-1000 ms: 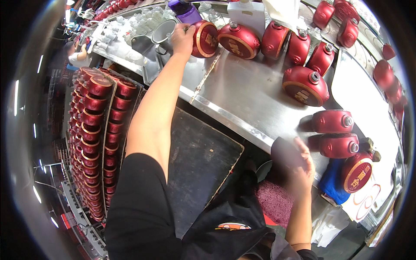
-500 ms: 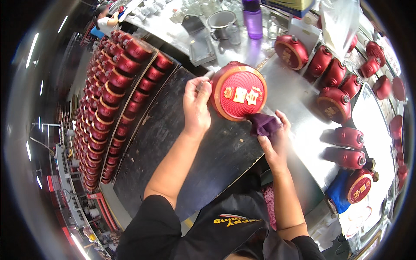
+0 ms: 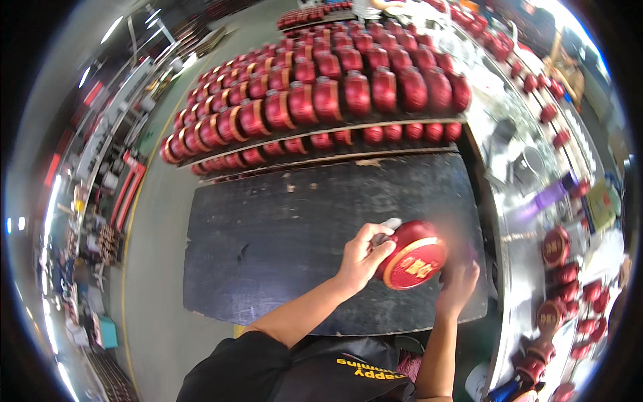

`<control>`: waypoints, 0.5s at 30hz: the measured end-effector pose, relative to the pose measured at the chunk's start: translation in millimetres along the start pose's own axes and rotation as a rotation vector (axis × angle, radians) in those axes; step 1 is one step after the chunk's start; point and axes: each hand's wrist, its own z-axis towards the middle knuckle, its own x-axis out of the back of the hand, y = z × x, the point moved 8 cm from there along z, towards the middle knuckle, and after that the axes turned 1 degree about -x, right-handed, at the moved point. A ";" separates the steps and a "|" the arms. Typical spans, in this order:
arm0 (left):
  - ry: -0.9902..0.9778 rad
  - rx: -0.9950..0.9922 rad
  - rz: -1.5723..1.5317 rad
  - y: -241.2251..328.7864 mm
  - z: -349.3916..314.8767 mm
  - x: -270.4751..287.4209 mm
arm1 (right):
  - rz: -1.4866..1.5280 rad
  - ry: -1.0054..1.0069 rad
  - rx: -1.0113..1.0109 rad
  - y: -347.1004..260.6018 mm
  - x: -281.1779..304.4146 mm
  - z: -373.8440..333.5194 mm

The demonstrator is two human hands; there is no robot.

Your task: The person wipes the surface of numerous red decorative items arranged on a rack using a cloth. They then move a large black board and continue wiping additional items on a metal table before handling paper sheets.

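left hand (image 3: 362, 262) clamps red bottle (image 3: 412, 257) at its nine o'clock; blurred right hand (image 3: 459, 288) at four, grip i cannot tell

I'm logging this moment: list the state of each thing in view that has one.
Left hand: closed on the red bottle.
Red bottle: held, gold-lettered face showing.
Right hand: beside the red bottle, blurred; grip unclear.
Black table: flat, scuffed.
Stacked bottles: standing in rows.
Purple bottle: standing on the metal counter.
Mug: upright, open-topped.
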 end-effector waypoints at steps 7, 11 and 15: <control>0.429 0.041 0.350 44.7 -63.5 308.7 | -0.844 -0.611 0.212 153.9 -173.6 -143.1; 0.653 -0.075 0.709 80.0 -92.6 466.5 | -1.009 -0.815 0.244 219.6 -228.1 -216.2; 0.790 -0.037 0.897 91.6 -109.7 594.0 | -1.247 -0.848 0.143 247.8 -246.2 -236.1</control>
